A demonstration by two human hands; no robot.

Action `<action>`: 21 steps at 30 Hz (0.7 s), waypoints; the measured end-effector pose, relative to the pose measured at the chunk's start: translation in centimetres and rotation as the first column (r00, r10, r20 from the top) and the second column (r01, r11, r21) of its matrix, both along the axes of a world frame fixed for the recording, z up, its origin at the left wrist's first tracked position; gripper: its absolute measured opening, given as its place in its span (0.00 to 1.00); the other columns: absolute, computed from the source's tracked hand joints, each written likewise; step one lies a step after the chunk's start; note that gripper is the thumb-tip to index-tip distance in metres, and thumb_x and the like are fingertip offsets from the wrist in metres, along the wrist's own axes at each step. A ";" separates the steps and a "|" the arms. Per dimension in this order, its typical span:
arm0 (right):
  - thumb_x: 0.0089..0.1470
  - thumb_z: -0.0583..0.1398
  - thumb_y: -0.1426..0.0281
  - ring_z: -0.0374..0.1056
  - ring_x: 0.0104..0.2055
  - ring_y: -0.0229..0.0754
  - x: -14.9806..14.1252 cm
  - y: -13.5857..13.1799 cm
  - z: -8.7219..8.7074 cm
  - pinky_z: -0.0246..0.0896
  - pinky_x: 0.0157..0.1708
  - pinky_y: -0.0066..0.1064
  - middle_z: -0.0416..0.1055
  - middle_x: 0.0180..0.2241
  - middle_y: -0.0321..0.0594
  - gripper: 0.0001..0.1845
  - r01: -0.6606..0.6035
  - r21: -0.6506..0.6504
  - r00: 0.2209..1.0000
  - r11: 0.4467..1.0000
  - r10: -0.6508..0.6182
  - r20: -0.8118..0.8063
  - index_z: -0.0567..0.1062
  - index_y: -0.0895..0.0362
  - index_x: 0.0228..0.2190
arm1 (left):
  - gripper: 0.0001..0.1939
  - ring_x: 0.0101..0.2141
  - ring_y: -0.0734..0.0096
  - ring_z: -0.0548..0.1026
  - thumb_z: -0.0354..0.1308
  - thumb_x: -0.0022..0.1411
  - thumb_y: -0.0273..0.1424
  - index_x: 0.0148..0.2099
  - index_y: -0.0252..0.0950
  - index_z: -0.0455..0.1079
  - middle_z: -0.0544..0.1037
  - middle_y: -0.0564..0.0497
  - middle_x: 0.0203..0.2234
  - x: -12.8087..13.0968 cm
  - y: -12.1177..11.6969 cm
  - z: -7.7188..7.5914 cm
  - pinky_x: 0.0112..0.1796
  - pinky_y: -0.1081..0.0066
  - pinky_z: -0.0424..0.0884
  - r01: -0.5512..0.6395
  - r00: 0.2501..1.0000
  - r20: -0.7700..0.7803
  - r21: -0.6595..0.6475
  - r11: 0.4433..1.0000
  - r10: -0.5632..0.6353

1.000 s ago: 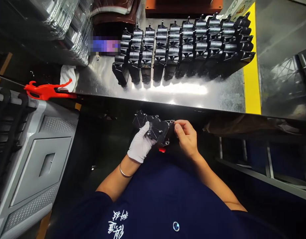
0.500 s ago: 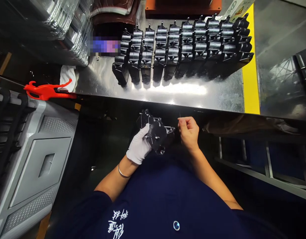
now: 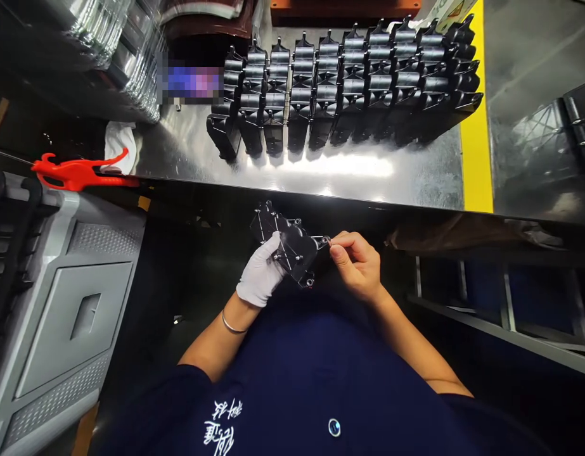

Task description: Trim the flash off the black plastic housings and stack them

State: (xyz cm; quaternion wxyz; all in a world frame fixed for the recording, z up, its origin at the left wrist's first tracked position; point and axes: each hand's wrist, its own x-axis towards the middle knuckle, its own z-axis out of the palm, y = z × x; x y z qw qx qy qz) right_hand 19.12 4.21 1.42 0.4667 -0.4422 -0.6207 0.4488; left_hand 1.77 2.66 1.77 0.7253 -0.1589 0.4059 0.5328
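A black moulded plastic part with small pins and ring-shaped lugs is tilted in front of my body, below the bench edge. My left hand, in a white glove, is closed on its near left side, thumb on top. My bare right hand has thumb and forefinger pinched at the lug on the part's right end. Whatever lies between those fingertips is too small to make out. More black moulded parts of a ribbed, curved shape stand in several close rows on the metal bench.
The steel bench crosses ahead, with yellow tape at right. A red air blow gun and white cloth lie at its left corner. Wrapped stacks stand back left, a grey plastic crate lower left, metal framing lower right.
My right hand has moved left, from apart to the part's right-hand lug, its fingertips now meeting there. The left hand keeps its hold on the part, and the whole view has shifted slightly.
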 end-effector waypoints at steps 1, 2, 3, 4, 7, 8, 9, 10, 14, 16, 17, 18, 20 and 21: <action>0.57 0.58 0.59 0.61 0.22 0.36 0.0 0.0 -0.1 0.57 0.22 0.30 0.67 0.22 0.35 0.12 -0.006 0.002 1.000 1.000 0.006 0.000 0.70 0.54 0.28 | 0.10 0.35 0.71 0.80 0.52 0.65 0.25 0.42 0.30 0.74 0.81 0.48 0.34 -0.1 0.0 0.0 0.46 0.68 0.76 0.006 1.000 -0.007 -0.002 1.000 -0.006; 0.57 0.58 0.59 0.61 0.22 0.36 0.0 0.1 -0.2 0.57 0.22 0.30 0.67 0.22 0.35 0.12 -0.011 -0.005 1.000 1.000 0.011 0.008 0.71 0.54 0.28 | 0.09 0.35 0.71 0.80 0.52 0.65 0.25 0.41 0.30 0.74 0.81 0.49 0.34 -0.3 -0.1 0.0 0.46 0.69 0.76 0.012 1.000 -0.015 -0.003 1.000 -0.012; 0.57 0.58 0.59 0.61 0.23 0.36 0.0 0.2 -0.4 0.57 0.23 0.30 0.67 0.23 0.35 0.12 -0.011 -0.022 1.000 1.000 0.012 0.026 0.71 0.54 0.29 | 0.09 0.34 0.72 0.80 0.53 0.65 0.25 0.40 0.30 0.74 0.81 0.49 0.34 -0.5 -0.2 0.0 0.47 0.69 0.75 0.029 0.999 -0.017 -0.002 1.000 -0.029; 0.57 0.58 0.58 0.62 0.23 0.36 0.0 0.2 -0.5 0.58 0.23 0.30 0.68 0.23 0.36 0.14 -0.002 -0.047 0.999 0.999 0.005 0.053 0.71 0.55 0.29 | 0.08 0.33 0.71 0.80 0.54 0.64 0.26 0.39 0.30 0.75 0.81 0.49 0.32 -0.8 -0.3 -0.1 0.46 0.68 0.75 0.060 0.998 -0.017 0.005 0.998 -0.060; 0.56 0.57 0.54 0.63 0.24 0.36 0.3 0.5 -0.9 0.60 0.24 0.30 0.69 0.23 0.36 0.18 0.014 -0.124 0.991 0.992 0.003 0.136 0.72 0.55 0.27 | 0.04 0.29 0.68 0.80 0.61 0.58 0.27 0.34 0.31 0.75 0.80 0.49 0.26 -1.6 -1.0 -0.4 0.43 0.65 0.76 0.209 0.978 -0.038 0.102 0.973 -0.206; 0.57 0.56 0.53 0.63 0.23 0.36 0.5 0.5 -0.8 0.60 0.24 0.30 0.69 0.22 0.36 0.19 -0.013 -0.139 0.988 0.990 0.035 0.152 0.72 0.55 0.26 | 0.04 0.28 0.67 0.79 0.64 0.55 0.27 0.34 0.30 0.75 0.79 0.49 0.25 -1.9 -1.2 -0.4 0.42 0.65 0.77 0.258 0.966 -0.068 0.157 0.953 -0.251; 0.59 0.54 0.54 0.63 0.21 0.35 0.8 0.6 -0.7 0.60 0.23 0.29 0.69 0.21 0.35 0.20 -0.066 -0.143 0.982 0.988 0.089 0.164 0.72 0.55 0.26 | 0.07 0.29 0.65 0.80 0.66 0.52 0.27 0.35 0.30 0.75 0.80 0.48 0.26 -2.1 -1.3 -0.4 0.41 0.64 0.77 0.296 0.954 -0.110 0.215 0.931 -0.278; 0.61 0.52 0.55 0.63 0.20 0.35 1.1 0.6 -0.4 0.59 0.22 0.28 0.69 0.20 0.35 0.21 -0.140 -0.129 0.971 0.982 0.161 0.175 0.72 0.55 0.25 | 0.12 0.31 0.62 0.80 0.68 0.49 0.27 0.37 0.30 0.76 0.80 0.47 0.29 -2.3 -1.4 -0.4 0.41 0.64 0.77 0.320 0.945 -0.152 0.269 0.908 -0.288; 0.64 0.48 0.58 0.62 0.20 0.34 2.1 0.6 1.1 0.55 0.22 0.27 0.67 0.19 0.35 0.22 -0.488 0.077 0.857 0.869 0.460 0.233 0.72 0.56 0.25 | 0.32 0.42 0.52 0.79 0.72 0.43 0.28 0.53 0.35 0.72 0.80 0.44 0.41 -3.0 -1.3 -0.2 0.46 0.59 0.75 0.357 0.930 -0.233 0.386 0.850 -0.285; 0.61 0.50 0.52 0.59 0.20 0.34 2.3 0.7 1.7 0.52 0.21 0.27 0.65 0.19 0.35 0.24 -0.594 0.147 0.791 0.791 0.542 0.283 0.71 0.56 0.25 | 0.36 0.45 0.49 0.77 0.72 0.43 0.27 0.56 0.36 0.69 0.79 0.42 0.43 -3.1 -1.2 -0.2 0.48 0.57 0.73 0.364 0.927 -0.245 0.394 0.844 -0.286; 0.59 0.51 0.48 0.57 0.20 0.34 2.3 0.7 1.9 0.50 0.20 0.27 0.63 0.19 0.34 0.25 -0.626 0.157 0.765 0.764 0.562 0.314 0.70 0.55 0.24 | 0.36 0.46 0.48 0.77 0.72 0.43 0.27 0.57 0.35 0.69 0.79 0.42 0.43 -3.1 -1.2 -0.2 0.48 0.57 0.73 0.369 0.924 -0.249 0.388 0.845 -0.290; 0.57 0.53 0.46 0.55 0.19 0.33 2.3 0.7 2.0 0.48 0.20 0.28 0.60 0.18 0.33 0.26 -0.648 0.157 0.744 0.745 0.575 0.341 0.68 0.55 0.22 | 0.37 0.47 0.47 0.76 0.72 0.42 0.26 0.57 0.35 0.69 0.79 0.42 0.43 -3.1 -1.1 -0.2 0.49 0.56 0.72 0.376 0.922 -0.251 0.381 0.845 -0.297; 0.56 0.54 0.47 0.50 0.18 0.33 2.1 0.7 2.1 0.44 0.19 0.28 0.55 0.16 0.31 0.27 -0.684 0.143 0.705 0.715 0.599 0.380 0.62 0.54 0.18 | 0.37 0.47 0.47 0.76 0.72 0.42 0.26 0.57 0.35 0.69 0.80 0.42 0.42 -3.0 -1.1 -0.4 0.49 0.56 0.72 0.386 0.917 -0.254 0.372 0.844 -0.308; 0.57 0.55 0.49 0.49 0.18 0.33 2.1 0.7 2.1 0.43 0.19 0.28 0.52 0.15 0.30 0.28 -0.697 0.140 0.691 0.703 0.607 0.392 0.59 0.54 0.16 | 0.37 0.47 0.47 0.76 0.72 0.42 0.26 0.57 0.35 0.69 0.80 0.42 0.42 -2.9 -1.1 -0.4 0.49 0.57 0.72 0.386 0.917 -0.256 0.373 0.844 -0.307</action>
